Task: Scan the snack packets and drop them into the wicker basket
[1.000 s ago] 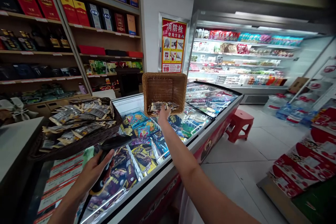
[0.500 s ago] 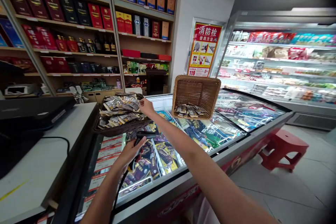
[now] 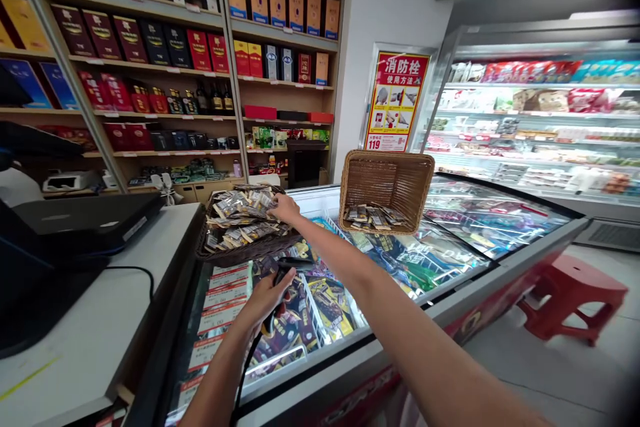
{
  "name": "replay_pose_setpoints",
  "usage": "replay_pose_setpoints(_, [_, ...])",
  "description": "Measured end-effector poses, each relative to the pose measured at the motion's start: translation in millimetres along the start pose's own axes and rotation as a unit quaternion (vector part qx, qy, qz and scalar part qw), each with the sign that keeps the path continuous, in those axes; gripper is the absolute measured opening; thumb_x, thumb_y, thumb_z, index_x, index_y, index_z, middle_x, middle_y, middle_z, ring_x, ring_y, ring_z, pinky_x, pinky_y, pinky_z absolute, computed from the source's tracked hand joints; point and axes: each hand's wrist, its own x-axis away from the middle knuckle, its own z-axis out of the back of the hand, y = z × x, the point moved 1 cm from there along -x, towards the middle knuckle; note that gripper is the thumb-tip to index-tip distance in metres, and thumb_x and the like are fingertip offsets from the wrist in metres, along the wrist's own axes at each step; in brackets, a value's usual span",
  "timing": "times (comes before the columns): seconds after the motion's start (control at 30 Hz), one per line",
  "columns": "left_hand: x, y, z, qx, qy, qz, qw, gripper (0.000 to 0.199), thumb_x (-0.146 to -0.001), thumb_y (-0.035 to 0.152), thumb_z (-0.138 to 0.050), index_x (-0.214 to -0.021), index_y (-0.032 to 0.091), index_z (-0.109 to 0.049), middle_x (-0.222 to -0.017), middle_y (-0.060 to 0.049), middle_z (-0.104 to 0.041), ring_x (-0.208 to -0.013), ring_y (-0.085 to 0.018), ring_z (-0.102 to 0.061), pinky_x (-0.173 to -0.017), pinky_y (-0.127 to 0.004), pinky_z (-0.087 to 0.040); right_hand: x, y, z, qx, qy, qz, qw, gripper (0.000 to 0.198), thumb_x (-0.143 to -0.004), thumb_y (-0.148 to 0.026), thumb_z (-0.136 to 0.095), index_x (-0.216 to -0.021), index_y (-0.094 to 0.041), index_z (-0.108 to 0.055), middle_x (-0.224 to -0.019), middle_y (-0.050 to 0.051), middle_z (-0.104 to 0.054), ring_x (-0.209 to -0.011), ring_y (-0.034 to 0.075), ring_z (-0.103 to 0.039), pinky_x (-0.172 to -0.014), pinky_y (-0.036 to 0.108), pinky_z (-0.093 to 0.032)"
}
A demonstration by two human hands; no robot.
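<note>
Pkts [image 3: 243, 215] in 2 baskets on 1 freezer [image 3: 465, 297].
L→R: 1 dark basket [image 3: 240, 255], big pile, overlapped, can't count; pkts prob. light, thin, bendy, slick, so pinch by an end. L hand [image 3: 269, 297] wrapped round grip of 1 corded scanner [image 3: 296, 263]. R hand [image 3: 286, 208] at basket's R end, fingers curled nearly closed at pkts; can't tell if any held. 1 tan basket [image 3: 423, 193], mouth to cam, smaller pile, no exact count. 1 red stool [image 3: 583, 280] far R.
</note>
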Motion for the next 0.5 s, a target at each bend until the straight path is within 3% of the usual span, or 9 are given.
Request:
replay_pose_setpoints(0.1, [1.0, 3.9, -0.1, 0.012, 0.002, -0.008, 1.0, 0.069, -0.063, 0.086, -0.073, -0.08, 0.021, -0.058, -0.061, 0.002, -0.062, -0.041, -0.012, -0.051, -0.04, -0.025, -0.038, 25.2, 22.8, 31.4, -0.183, 0.065, -0.035, 0.98, 0.036, -0.069, -0.032, -0.089, -0.095, -0.023, -0.066, -0.097, 0.001, -0.074, -0.1, 0.023, -0.068, -0.087, 0.033, -0.053])
replay_pose_setpoints(0.23, [2.7, 7.6, -0.6, 0.024, 0.008, -0.024, 0.999, 0.066, -0.066, 0.083, -0.075, -0.079, 0.02, -0.058, -0.061, 0.002, -0.061, -0.04, -0.011, -0.05, -0.04, -0.024, -0.038, 71.5, 69.3, 76.0, -0.415, 0.098, -0.078, 0.901, 0.05, -0.063, -0.03, -0.09, -0.103, -0.022, -0.062, -0.079, -0.005, -0.069, -0.07, 0.014, -0.063, -0.063, 0.024, -0.048])
replay_pose_setpoints(0.33, [2.9, 9.9, -0.7, 0.031, 0.019, -0.027, 0.999, 0.064, -0.066, 0.08, -0.077, -0.08, 0.02, -0.059, -0.061, 0.002, -0.062, -0.041, -0.011, -0.05, -0.04, -0.023, -0.037, 100.0, 108.2, 93.5, -0.474, 0.119, -0.118, 0.864, 0.048, -0.068, -0.037, -0.088, -0.103, -0.023, -0.059, -0.071, -0.007, -0.064, -0.055, 0.011, -0.055, -0.048, 0.021, -0.04])
replay_pose_setpoints(0.5, [5.6, 16.1, 2.3, 0.013, -0.019, -0.059, 0.998, 0.059, -0.071, 0.076, -0.077, -0.072, 0.02, -0.058, -0.054, 0.003, -0.056, -0.042, -0.011, -0.047, -0.043, -0.025, -0.04, 115.2, 150.8, 89.0, -0.505, 0.195, -0.196, 0.818, 0.031, -0.078, -0.04, -0.078, -0.095, -0.022, -0.06, -0.063, -0.009, -0.055, -0.045, 0.01, -0.047, -0.042, 0.023, -0.04])
